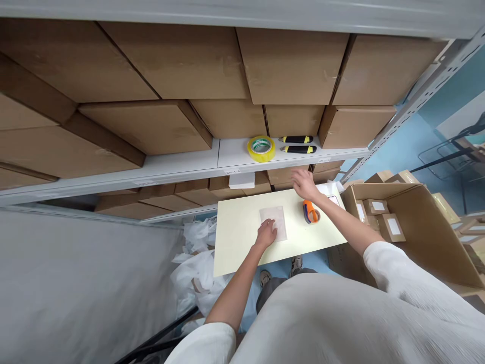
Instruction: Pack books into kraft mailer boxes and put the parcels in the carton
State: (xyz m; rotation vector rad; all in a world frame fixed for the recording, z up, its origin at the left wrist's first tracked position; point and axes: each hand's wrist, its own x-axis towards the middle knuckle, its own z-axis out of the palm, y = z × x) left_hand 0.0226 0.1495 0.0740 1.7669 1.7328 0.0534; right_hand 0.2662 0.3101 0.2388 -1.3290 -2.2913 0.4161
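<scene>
Left hand: fingers bent over the pale packet, flat on the table; I judge, to steady it;
Right hand: lifted near the table's far edge; I cannot tell if it pinches anything;
Tape dispenser: right of the packet, probably for reach;
Shelf: tape roll, two knives, perhaps parked to spare room.

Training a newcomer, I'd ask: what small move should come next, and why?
Perhaps bring the right hand down to the pale packet: only the left hand is on it, while the right hangs near the far edge of the table, with nothing clearly visible in it.
</scene>
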